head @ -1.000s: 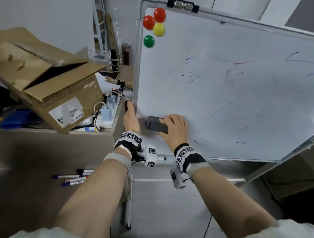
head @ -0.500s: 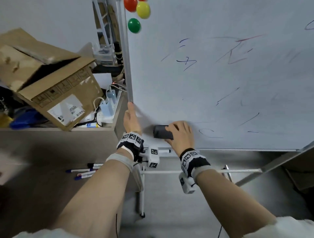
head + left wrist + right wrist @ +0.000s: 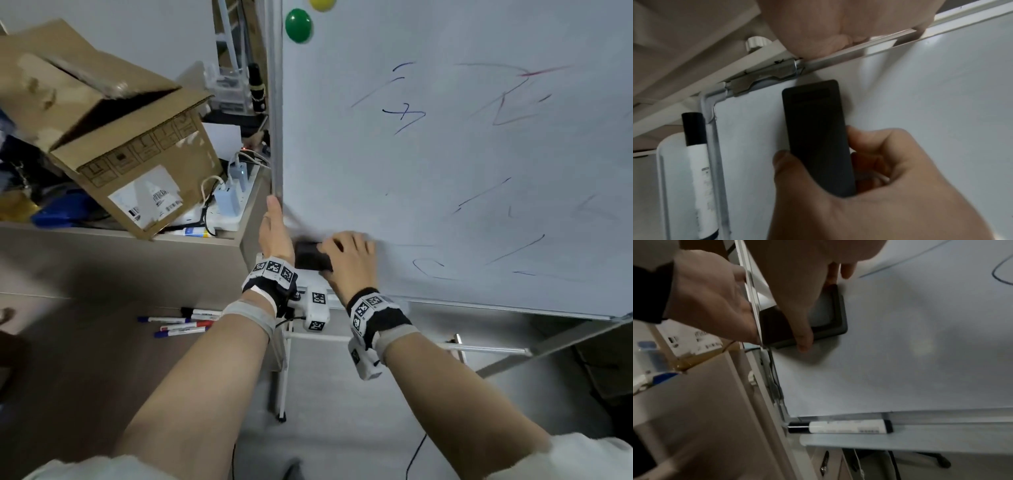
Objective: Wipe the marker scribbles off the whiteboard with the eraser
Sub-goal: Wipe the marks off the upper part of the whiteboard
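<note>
The whiteboard (image 3: 445, 171) carries blue scribbles (image 3: 404, 116), red scribbles (image 3: 513, 102) and a blue loop (image 3: 428, 269). My right hand (image 3: 346, 260) grips the black eraser (image 3: 310, 257) and holds it flat on the board near the lower left corner. The left wrist view shows the eraser (image 3: 816, 129) pinched between thumb and fingers of the right hand (image 3: 859, 186). My left hand (image 3: 275, 233) holds the board's left frame edge, just beside the eraser. In the right wrist view the eraser (image 3: 830, 313) lies under my right hand's thumb.
A tilted cardboard box (image 3: 113, 137) and a power strip with chargers (image 3: 229, 195) sit on a cabinet left of the board. Several markers (image 3: 181, 322) lie lower left. A black-capped marker (image 3: 838, 426) rests in the board's tray (image 3: 900, 439). A green magnet (image 3: 298, 25) sticks at the top.
My right hand has slid the eraser a little down and left, closer to the left hand. The left hand keeps its hold on the frame. The view has dropped lower on the board.
</note>
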{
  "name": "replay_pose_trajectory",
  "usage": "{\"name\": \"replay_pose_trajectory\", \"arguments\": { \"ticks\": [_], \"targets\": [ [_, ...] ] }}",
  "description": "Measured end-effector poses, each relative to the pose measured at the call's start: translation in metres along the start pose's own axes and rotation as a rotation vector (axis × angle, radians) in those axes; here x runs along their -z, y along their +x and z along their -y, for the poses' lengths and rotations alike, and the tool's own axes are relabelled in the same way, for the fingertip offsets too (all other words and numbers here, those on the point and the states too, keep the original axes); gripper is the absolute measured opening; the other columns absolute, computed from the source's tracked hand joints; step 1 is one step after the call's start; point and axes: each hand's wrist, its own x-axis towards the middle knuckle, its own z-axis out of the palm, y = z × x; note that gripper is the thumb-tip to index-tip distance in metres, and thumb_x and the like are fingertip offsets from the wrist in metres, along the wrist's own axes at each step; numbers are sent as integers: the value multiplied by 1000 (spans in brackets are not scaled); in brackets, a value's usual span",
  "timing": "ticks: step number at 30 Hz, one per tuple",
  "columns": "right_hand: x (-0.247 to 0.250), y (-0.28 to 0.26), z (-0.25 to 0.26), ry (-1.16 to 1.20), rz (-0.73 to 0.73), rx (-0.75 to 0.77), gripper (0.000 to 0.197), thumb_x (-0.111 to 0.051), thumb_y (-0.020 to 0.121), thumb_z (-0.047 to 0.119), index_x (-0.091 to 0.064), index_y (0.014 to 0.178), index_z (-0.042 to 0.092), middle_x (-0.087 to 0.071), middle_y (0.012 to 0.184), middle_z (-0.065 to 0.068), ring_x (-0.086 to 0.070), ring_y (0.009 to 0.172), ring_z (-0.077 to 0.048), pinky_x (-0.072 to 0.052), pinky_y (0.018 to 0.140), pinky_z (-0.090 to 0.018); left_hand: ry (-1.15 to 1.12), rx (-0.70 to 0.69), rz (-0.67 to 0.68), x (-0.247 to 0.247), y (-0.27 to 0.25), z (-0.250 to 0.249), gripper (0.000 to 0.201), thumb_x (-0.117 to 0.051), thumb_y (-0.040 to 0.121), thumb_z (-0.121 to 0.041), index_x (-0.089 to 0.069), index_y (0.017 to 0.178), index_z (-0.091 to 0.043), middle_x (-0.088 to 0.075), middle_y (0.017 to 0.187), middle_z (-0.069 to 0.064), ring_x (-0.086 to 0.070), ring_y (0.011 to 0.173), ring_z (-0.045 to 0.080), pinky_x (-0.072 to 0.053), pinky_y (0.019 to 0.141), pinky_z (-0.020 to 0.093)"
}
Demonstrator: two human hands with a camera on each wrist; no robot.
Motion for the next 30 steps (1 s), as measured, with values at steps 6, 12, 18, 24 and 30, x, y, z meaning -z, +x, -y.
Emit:
{"name": "replay_pose_trajectory", "arguments": {
  "ticks": [6,12,18,24,30],
  "targets": [
    [49,27,-7,-47,-176,-63,51,-88,68,37,-64,111,26,-61,109,0,-53,96,-28,-33,82,-40,-9,3,-9,1,-2,-7,84,-32,88,-76,-41,148,-17,-43,151,4,-38,141,22,-25,119,38],
    [91,33,-38,-33,-391,-269,48,-78,77,38,-58,117,20,-59,113,-3,-52,105,-30,-38,85,-43,-40,-114,-220,-31,-17,-31,63,-33,95,-65,-59,125,-15,-62,126,10,-55,120,26,-39,99,36],
    [94,18,-67,-52,-320,-304,47,-81,73,37,-60,113,22,-59,110,-1,-49,103,-27,-38,85,-41,65,-288,-375,-55,-2,-62,55,-30,100,-54,-64,104,-11,-69,107,16,-61,103,36,-48,94,41],
    [109,31,-71,11,-376,-286,50,-84,71,38,-61,112,21,-58,110,-3,-51,102,-29,-37,84,-40,83,-342,-398,-57,-2,-60,54,-27,104,-46,-63,110,-6,-67,109,18,-60,106,38,-49,95,41],
    [122,51,-47,22,-383,-121,48,-83,74,38,-65,117,29,-61,112,1,-51,102,-25,-34,84,-38,63,-264,-353,-51,-16,-72,64,-23,101,-57,-60,126,-11,-61,130,13,-54,122,31,-38,106,36]
  ]
}}
